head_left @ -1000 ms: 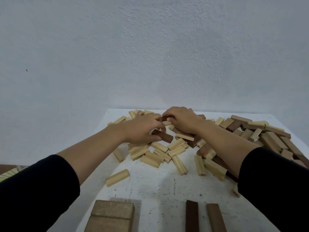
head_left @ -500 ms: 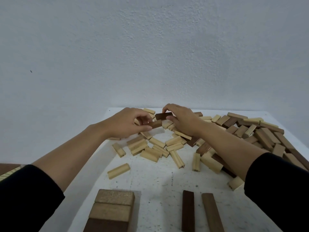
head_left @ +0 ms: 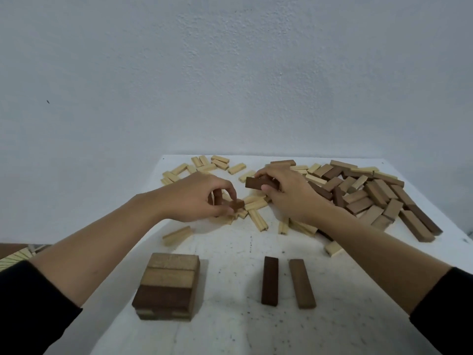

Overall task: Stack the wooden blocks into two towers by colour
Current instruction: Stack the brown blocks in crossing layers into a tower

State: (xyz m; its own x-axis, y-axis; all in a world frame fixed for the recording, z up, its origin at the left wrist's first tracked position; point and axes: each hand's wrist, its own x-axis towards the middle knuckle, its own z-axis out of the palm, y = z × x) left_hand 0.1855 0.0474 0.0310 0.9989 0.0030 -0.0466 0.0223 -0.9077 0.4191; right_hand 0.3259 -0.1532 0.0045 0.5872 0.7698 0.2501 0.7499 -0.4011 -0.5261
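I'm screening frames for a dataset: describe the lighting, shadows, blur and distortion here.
Head view: dim, even light, no glare; faint, soft-edged shadows beside the stack of brown blocks and under the left hand and right hand; wide-angle stretch swells the black sleeves; the small brown block pinched by the left hand looks slightly smeared, the right hand's dark brown block sharper.

You will find no text, label, brand, number or sign to read anywhere in this view. The wooden blocks [head_left: 378, 193] show you only plain light and dark faces. The table [head_left: 230, 252] carries nothing but small dark specks, and the wall [head_left: 230, 73] behind it is plain.
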